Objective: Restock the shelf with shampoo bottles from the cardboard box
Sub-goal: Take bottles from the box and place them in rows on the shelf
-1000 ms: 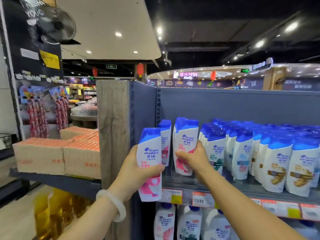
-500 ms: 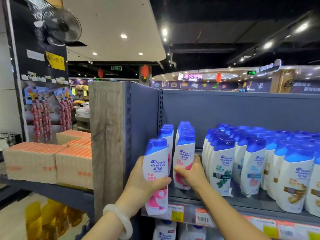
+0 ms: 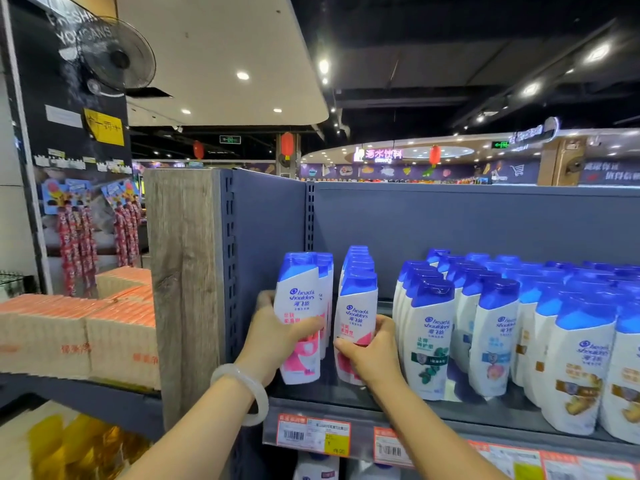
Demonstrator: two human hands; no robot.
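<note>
Nearest the lens, low in the frame, two bare forearms reach up toward the shelf (image 3: 398,415), a pale bangle (image 3: 242,389) on the left wrist. Just beyond, the left hand (image 3: 273,337) grasps a pink-labelled shampoo bottle (image 3: 298,306) upright at the shelf's left end, thumb across its front. Beside it, the right hand (image 3: 372,355) clasps the front bottle (image 3: 356,317) of the neighbouring pink row, which stands on the shelf. Right of that, rows of blue-capped bottles (image 3: 429,334) fill the shelf toward the right edge. Price tags (image 3: 313,433) line the shelf's front lip. Farther off, at the left, sit stacked orange cartons (image 3: 79,327); a wall fan (image 3: 116,57) hangs at upper left.
</note>
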